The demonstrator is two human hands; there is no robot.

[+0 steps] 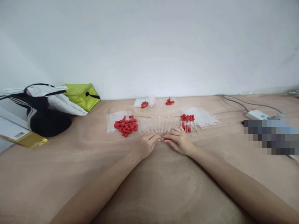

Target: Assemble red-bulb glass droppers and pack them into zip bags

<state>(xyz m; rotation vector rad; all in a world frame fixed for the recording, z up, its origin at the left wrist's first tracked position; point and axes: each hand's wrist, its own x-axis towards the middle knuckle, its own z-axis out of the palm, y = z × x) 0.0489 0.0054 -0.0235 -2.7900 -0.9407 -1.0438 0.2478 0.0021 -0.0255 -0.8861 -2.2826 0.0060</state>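
Close to the front of a row of clear dropper tubes [160, 124], my two hands nearly meet. My left hand [146, 145] is closed on a thin clear tube [161, 138], most of which its fingers hide. My right hand [181, 142] pinches a red rubber bulb [166, 139] at the tube's right end; how far the tube sits inside cannot be made out. Left of the row lies a pile of loose red bulbs [126, 126]. To its right are several droppers with red bulbs fitted [187, 118], partly behind my right hand.
Clear zip bags lie at left [111, 119] and right [204, 117]. More red bulbs [144, 104] rest by the wall. A black cap [49, 121] and a yellow-green bag [80, 95] stand left; a white power strip [257, 115] with grey cable is right.
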